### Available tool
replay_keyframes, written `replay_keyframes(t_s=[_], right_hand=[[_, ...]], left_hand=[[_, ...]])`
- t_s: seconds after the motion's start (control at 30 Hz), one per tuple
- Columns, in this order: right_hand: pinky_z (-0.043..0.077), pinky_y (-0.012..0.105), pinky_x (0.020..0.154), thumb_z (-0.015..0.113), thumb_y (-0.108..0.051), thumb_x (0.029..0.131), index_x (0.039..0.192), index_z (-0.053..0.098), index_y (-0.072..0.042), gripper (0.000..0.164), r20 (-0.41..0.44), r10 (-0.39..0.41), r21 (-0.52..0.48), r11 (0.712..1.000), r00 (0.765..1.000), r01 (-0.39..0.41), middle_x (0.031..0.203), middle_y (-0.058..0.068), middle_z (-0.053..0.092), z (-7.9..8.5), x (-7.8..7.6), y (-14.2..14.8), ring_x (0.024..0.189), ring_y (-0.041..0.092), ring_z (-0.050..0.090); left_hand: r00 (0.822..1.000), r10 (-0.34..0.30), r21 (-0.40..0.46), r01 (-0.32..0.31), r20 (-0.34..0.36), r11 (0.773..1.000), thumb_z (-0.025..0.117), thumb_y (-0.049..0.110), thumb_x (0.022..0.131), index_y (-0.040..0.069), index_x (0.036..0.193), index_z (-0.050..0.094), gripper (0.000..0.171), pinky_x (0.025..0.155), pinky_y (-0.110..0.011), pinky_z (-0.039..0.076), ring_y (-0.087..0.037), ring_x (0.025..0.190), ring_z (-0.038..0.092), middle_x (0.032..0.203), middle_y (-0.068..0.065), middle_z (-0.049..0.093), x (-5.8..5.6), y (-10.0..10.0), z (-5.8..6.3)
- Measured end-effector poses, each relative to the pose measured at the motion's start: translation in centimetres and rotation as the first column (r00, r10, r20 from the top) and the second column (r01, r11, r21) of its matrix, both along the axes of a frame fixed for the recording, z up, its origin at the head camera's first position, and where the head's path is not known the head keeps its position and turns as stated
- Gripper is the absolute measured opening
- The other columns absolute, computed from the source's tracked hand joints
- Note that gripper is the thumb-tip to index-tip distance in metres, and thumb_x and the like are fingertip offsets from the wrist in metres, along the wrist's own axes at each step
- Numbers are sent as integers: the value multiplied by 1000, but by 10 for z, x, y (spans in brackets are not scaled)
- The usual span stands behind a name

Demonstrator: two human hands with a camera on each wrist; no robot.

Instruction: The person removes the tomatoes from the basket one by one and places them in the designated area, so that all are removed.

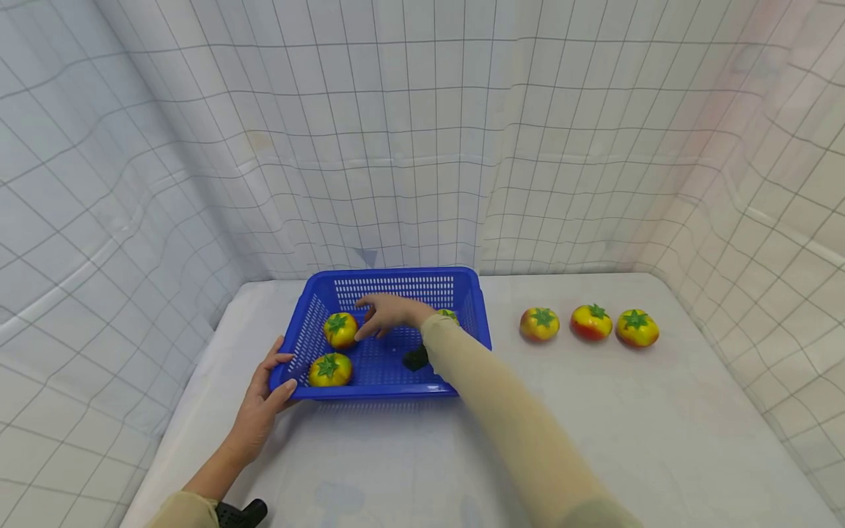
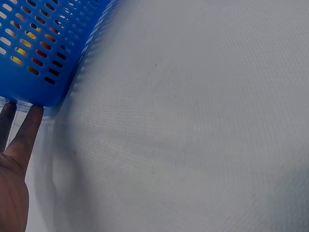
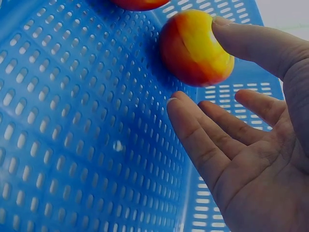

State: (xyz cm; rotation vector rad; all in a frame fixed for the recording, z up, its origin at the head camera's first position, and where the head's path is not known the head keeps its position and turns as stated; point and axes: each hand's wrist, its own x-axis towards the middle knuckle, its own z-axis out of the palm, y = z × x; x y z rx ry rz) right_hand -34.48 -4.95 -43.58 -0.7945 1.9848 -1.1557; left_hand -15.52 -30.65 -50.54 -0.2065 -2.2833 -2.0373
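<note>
A blue plastic basket with slotted walls stands on the table. My left hand grips its near left corner, fingers along the side rim and thumb at the front rim. Inside, my right hand is spread open beside a yellow-red toy tomato with a green leafy top. In the right wrist view the thumb tip overlaps that tomato, while the other fingers stand apart from it. Nearer the front lies a second tomato. At the basket's right, a third tomato is mostly hidden by my right forearm.
Right of the basket, three similar tomatoes lie in a loose row: one on the left, one in the middle and one on the right. A white cloth covers the table. Checked curtains enclose the back and sides.
</note>
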Motion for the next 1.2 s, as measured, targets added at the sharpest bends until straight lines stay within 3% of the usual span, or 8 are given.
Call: replay_keyframes(t_s=[0.4, 0.93, 1.2], right_hand=[[52, 51, 99, 75, -5, 93, 158, 29, 0, 80, 107, -41, -11, 999, 993, 42, 131, 24, 56, -7, 1, -9, 115, 45, 63], [56, 43, 94, 79, -6, 89, 157, 36, -7, 80, 110, -94, 48, 995, 990, 89, 127, 17, 60, -11, 1, -15, 106, 35, 69], [57, 41, 92, 79, -7, 90, 156, 38, -10, 78, 100, -73, 40, 997, 992, 69, 130, 16, 57, -11, 3, -17, 105, 34, 69]], left_hand=[[1000, -2, 0, 2, 6, 1000, 45, 11, 109, 9, 151, 31, 45, 93, -21, 52, -50, 150, 11, 172, 7, 1, 0, 0, 1], [1000, 0, -10, 0, 11, 1000, 45, 11, 109, 7, 151, 31, 45, 93, -20, 52, -50, 150, 12, 172, 8, 1, -1, 3, 3], [1000, 3, -2, -3, 6, 1000, 44, 10, 109, 6, 151, 30, 45, 93, -22, 52, -50, 150, 12, 172, 7, 1, 0, 2, 2]])
